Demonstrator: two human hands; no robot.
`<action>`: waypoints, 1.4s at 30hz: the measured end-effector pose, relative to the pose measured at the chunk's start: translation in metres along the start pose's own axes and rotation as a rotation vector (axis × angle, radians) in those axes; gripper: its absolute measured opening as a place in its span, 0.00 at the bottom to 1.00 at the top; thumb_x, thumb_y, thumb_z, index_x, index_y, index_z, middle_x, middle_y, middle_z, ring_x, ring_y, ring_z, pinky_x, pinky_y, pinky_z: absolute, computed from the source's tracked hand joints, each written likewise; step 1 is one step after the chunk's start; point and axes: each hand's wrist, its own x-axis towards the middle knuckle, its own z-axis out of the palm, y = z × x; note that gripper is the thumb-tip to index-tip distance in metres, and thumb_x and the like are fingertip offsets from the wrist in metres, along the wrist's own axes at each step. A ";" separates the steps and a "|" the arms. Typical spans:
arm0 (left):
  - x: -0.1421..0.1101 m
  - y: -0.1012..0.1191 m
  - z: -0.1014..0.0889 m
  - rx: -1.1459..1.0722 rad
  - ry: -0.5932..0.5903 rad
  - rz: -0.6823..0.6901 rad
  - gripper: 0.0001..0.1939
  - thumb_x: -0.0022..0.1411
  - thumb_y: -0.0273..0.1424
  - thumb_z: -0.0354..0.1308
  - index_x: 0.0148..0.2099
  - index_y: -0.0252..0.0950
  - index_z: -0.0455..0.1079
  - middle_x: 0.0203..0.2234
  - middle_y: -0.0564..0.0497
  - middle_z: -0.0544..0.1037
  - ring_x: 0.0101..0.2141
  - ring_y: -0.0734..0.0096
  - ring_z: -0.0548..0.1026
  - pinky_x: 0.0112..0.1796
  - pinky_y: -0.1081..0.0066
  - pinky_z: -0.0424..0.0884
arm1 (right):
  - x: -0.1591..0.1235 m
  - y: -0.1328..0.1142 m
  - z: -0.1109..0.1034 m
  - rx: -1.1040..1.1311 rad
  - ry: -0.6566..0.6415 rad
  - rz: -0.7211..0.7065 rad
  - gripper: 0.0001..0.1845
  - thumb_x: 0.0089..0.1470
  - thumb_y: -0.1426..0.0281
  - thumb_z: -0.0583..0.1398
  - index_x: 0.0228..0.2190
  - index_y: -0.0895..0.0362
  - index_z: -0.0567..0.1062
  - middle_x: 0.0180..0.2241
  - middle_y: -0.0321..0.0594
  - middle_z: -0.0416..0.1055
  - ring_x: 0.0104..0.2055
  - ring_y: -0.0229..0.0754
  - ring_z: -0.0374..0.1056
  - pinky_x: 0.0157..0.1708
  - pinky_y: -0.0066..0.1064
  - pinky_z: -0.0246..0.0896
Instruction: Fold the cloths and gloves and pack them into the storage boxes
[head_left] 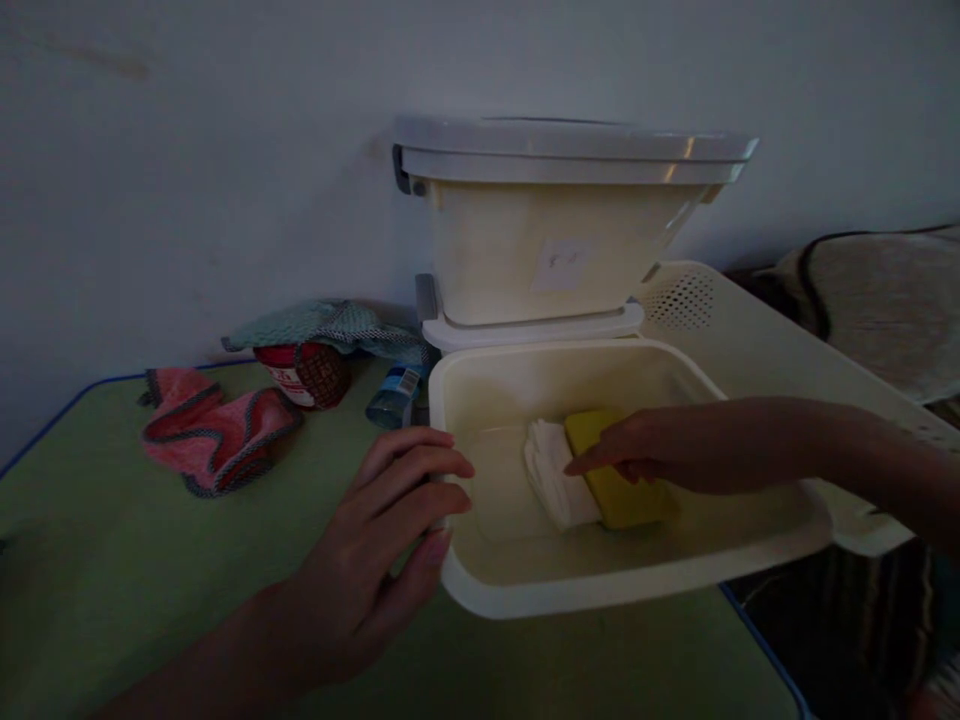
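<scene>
White cloth [553,470] at right fingers [600,456], index extended, grip unclear; left fingers [431,462] clasp tub [555,600].

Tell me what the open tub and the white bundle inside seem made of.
The tub looks like smooth, dull plastic, given its rounded, moulded rim. The white bundle seems matte cloth, given its soft layered folds, though paper is possible.

Left hand [367,540] half-curled — right hand [664,445], forefinger [598,457] out

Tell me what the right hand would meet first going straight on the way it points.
Probably the folded white cloth in the tub; the right hand points at it, index fingertip overlapping it in view, though contact is unclear.
</scene>
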 end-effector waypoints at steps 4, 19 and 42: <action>-0.003 -0.002 0.000 0.014 -0.020 0.007 0.11 0.59 0.21 0.45 0.42 0.37 0.64 0.40 0.45 0.72 0.47 0.62 0.65 0.45 0.61 0.67 | 0.001 -0.010 0.002 -0.012 -0.182 0.000 0.38 0.45 0.89 0.51 0.56 0.50 0.63 0.47 0.43 0.72 0.47 0.43 0.69 0.44 0.34 0.62; -0.014 -0.018 -0.001 0.051 -0.073 0.098 0.11 0.60 0.26 0.47 0.44 0.38 0.65 0.44 0.47 0.70 0.50 0.62 0.63 0.46 0.66 0.67 | 0.002 -0.019 0.006 -0.091 -0.221 0.120 0.33 0.51 0.84 0.55 0.56 0.49 0.62 0.44 0.46 0.74 0.43 0.48 0.71 0.40 0.36 0.63; -0.011 -0.009 0.001 0.082 -0.057 0.029 0.11 0.62 0.25 0.44 0.44 0.38 0.64 0.43 0.47 0.70 0.49 0.62 0.63 0.46 0.64 0.66 | 0.002 -0.029 0.006 -0.104 -0.298 -0.017 0.33 0.50 0.88 0.56 0.55 0.52 0.62 0.44 0.50 0.74 0.43 0.49 0.72 0.34 0.31 0.66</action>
